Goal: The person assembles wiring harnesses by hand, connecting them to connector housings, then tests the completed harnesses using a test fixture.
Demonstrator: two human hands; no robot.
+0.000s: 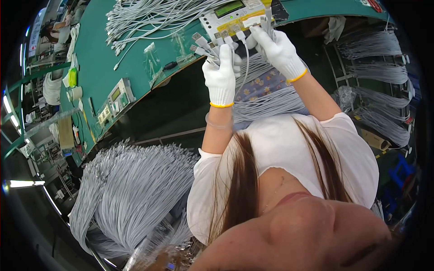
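Left hand (pixel 220 74), in a white glove with a yellow cuff, clamped round a fan of grey cables, their flat metal plugs (pixel 204 45) sticking up past the fingers. Right hand (pixel 279 50), gloved alike, pinched one more plug at the lower edge of the pale tester box (pixel 235 17). Sat at the near edge of the green table (pixel 97 67), that box, with a green screen and a yellow label strip across its face. Lay heaped behind it, a tangle of grey cables (pixel 144 18). Further left on the table, a second small pale box with a green screen (pixel 120 94), and a yellow-green tag (pixel 72 77) beside a white cup. Hung below the table, a thick sheaf of grey cables (pixel 131 194); more bundles on a rack (pixel 379 81) at right. Draped over the lap, loose cables under both wrists.
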